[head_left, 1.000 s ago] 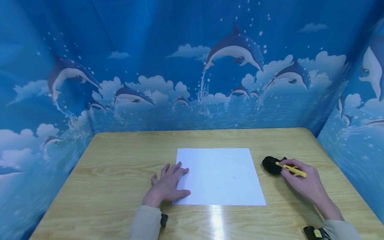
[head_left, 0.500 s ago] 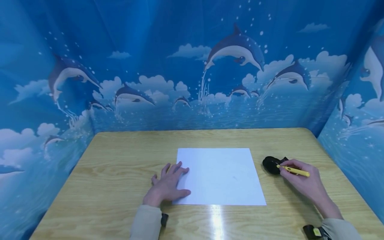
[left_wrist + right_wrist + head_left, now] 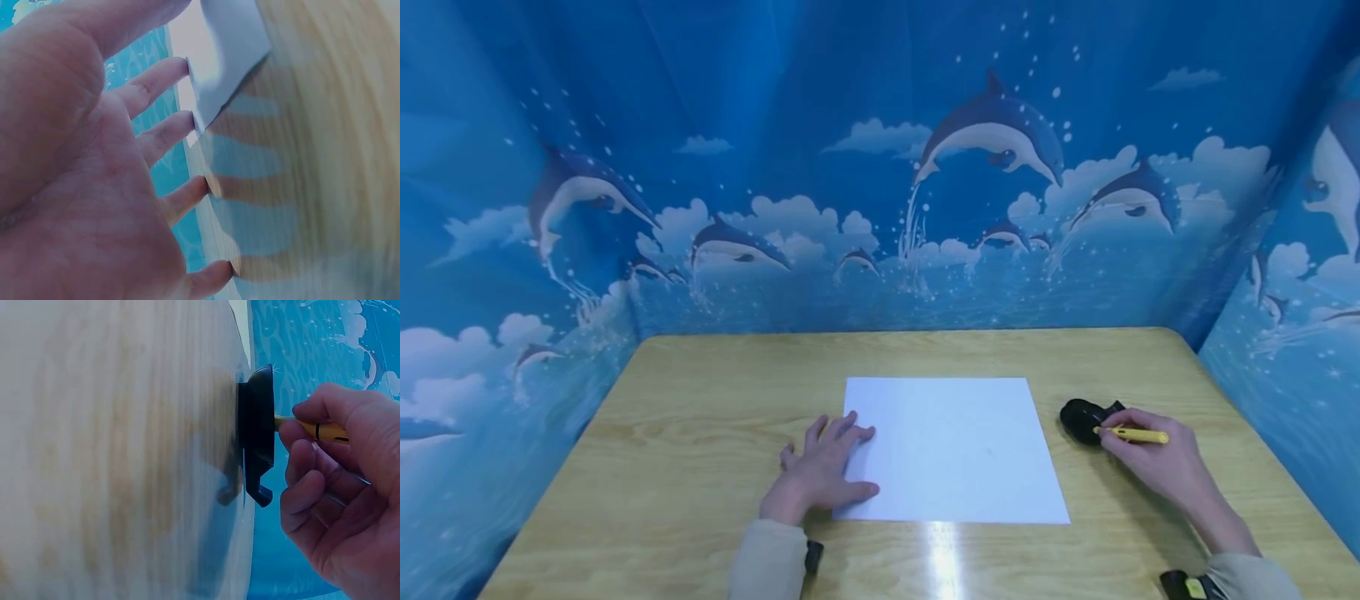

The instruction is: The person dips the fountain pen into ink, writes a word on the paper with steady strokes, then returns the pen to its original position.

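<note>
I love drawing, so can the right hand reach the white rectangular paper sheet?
Probably yes: the right hand, pinching a slim yellow pen, is near the sheet, and bare pale wooden tabletop leaves a way past the round black dish.

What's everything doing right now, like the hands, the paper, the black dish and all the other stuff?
White paper: lying down, no picture on it, just a faint mark.
Left hand: spread out, resting at the paper's left edge.
Right hand: pinching the yellow stick.
Yellow stick: held, tip at the dish, end hidden.
Black dish: upright; can't tell what's inside.
Table: shiny near the front.
Dolphin curtain: hanging.
</note>
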The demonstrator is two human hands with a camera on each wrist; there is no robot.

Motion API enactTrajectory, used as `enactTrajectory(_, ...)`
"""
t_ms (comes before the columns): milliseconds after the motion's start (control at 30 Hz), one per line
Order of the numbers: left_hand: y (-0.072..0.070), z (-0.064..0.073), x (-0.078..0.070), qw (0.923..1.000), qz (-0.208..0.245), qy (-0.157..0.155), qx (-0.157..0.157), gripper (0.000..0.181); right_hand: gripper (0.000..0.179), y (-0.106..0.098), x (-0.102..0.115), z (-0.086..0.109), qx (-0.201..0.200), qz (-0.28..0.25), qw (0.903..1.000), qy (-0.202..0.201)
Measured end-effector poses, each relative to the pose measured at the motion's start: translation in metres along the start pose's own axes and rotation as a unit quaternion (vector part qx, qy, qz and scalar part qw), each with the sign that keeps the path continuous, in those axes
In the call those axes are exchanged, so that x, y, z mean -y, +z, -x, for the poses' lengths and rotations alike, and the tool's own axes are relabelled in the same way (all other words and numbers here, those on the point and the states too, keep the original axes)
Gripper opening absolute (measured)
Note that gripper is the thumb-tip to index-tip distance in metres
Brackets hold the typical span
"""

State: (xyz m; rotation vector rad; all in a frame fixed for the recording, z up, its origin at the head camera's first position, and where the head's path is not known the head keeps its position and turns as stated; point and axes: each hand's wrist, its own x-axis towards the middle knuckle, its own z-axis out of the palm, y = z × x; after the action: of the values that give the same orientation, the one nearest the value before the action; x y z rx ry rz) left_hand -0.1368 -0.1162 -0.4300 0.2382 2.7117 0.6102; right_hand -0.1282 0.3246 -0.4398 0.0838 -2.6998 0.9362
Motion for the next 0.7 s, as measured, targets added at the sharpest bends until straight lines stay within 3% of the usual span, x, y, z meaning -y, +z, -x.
enactTrajectory(333,-0.0009,0.0003,-0.0003,1.0000,0.001,0.005,-0.003,0.074,0.009,0.0002,0.0010,-0.0026,-0.007,0.008,0.9998,-0.014)
enactTrajectory(700,0.0022,-0.0012,0.0005,0.9998,0.005,0.005,-0.018,0.077,0.005,-0.0062,0.0054,0.0006,-0.024,-0.051,0.9983,0.017)
